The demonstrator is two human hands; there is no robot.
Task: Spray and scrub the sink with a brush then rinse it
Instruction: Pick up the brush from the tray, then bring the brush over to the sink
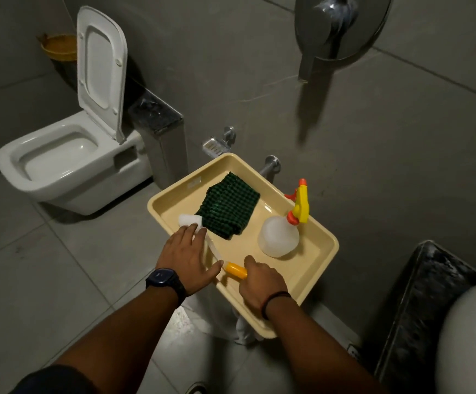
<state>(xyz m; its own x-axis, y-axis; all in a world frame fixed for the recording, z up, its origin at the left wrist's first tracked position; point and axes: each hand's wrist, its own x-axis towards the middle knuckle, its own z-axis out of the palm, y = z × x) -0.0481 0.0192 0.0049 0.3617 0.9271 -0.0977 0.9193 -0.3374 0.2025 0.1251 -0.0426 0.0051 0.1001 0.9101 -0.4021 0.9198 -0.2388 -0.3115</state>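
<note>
A cream plastic tray (319, 268) stands on a low support in front of me. In it lie a brush with a white head and an orange handle (236, 269), a folded green checked cloth (228, 209) and a translucent spray bottle (279, 236) with a yellow and orange trigger. My right hand (262, 285) is closed around the orange handle of the brush. My left hand (188, 260) rests flat with spread fingers over the brush's white neck and the tray's left rim. The white sink (472, 334) shows only as a blurred edge at the lower right.
A white toilet (69, 166) with its lid raised stands at the left. A chrome wall mixer (333, 27) hangs on the grey tiled wall above. A dark stone counter edge (418, 314) runs beside the sink. A wall tap (270, 163) sits behind the tray.
</note>
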